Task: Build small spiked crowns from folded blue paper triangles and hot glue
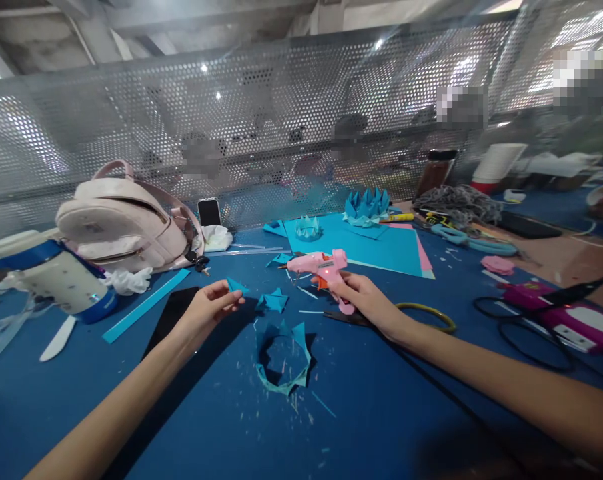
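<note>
Between the thumb and fingers of my left hand (216,303) is a small folded blue paper piece (237,287). My right hand (364,300) grips a pink glue gun (326,267) by its handle, the nozzle pointing left toward the paper piece but apart from it. More folded blue paper pieces (273,300) lie on the table between my hands. Nearer to me sits a ring of pointed blue paper pieces (283,387). Under my right hand are dark-bladed scissors (349,319) with a yellow handle.
A pink backpack (126,220) and a large tumbler (56,273) stand at left. Behind, blue paper sheets (366,250) carry a paper lotus (366,207) and a smaller ring (308,229). At right are a magenta power strip (561,317), cords and light-blue scissors (474,241).
</note>
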Demonstrator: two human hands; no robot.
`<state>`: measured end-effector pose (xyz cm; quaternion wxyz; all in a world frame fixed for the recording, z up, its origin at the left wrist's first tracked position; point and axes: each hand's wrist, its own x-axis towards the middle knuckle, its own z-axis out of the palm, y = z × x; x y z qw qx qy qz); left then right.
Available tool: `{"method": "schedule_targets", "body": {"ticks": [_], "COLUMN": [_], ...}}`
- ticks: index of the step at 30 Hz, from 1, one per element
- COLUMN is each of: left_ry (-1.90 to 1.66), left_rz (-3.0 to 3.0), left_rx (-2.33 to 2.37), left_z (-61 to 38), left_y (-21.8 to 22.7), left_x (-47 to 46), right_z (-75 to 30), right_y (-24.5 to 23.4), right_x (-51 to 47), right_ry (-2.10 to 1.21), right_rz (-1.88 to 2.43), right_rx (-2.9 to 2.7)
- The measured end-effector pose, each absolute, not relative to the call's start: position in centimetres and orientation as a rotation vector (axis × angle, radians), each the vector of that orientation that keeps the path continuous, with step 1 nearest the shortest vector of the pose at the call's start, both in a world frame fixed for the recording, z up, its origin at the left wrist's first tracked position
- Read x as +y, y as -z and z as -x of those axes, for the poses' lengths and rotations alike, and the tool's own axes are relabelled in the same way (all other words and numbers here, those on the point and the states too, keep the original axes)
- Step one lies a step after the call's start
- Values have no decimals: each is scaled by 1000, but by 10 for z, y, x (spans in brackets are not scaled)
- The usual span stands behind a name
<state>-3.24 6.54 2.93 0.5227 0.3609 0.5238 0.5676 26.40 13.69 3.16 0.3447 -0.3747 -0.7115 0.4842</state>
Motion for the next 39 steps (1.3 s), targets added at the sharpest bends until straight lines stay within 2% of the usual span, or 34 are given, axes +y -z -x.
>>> {"method": "schedule_targets", "body": {"ticks": [18, 39], "left_ry": [-1282, -1330], "left_rz": [-1059, -1005], "left_rx": [1234, 1168], "left_z": [29, 27], "left_y": [-25, -27], "left_x": [64, 62], "right_z": [-265, -264], "right_y": [-32, -27], "right_x": [135, 135], "right_ry": [-1332, -1352], "right_rz": [958, 928], "right_rx": [-1844, -1824]}}
